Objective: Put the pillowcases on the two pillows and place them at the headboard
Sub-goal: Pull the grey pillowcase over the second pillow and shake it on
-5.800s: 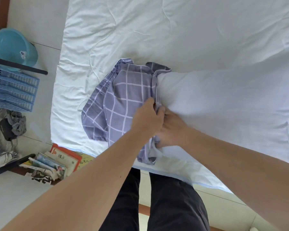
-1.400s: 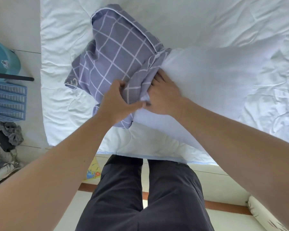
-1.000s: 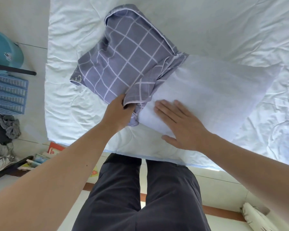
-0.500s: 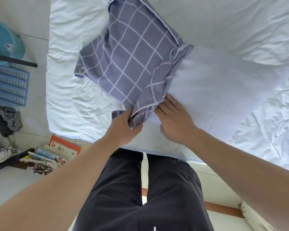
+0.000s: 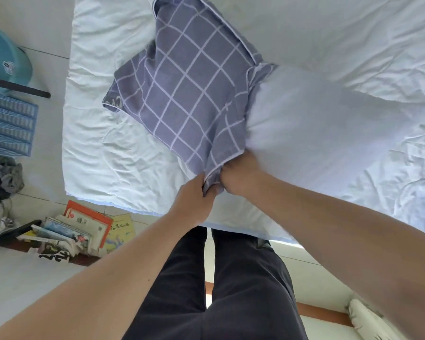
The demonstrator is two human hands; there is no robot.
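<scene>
Diagonally across the bed (image 5: 113, 148) lies the pillow (image 5: 317, 123), pillowcase (image 5: 187, 94) end upper-left; left hand (image 5: 194, 200) and right hand (image 5: 241, 177) pinch its hem.

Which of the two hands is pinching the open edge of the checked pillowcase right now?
Both: the left hand and right hand grip the checked pillowcase hem together, near the white pillow.

Half-cased pillow (image 5: 317, 123) on white bed (image 5: 113, 153)
</scene>
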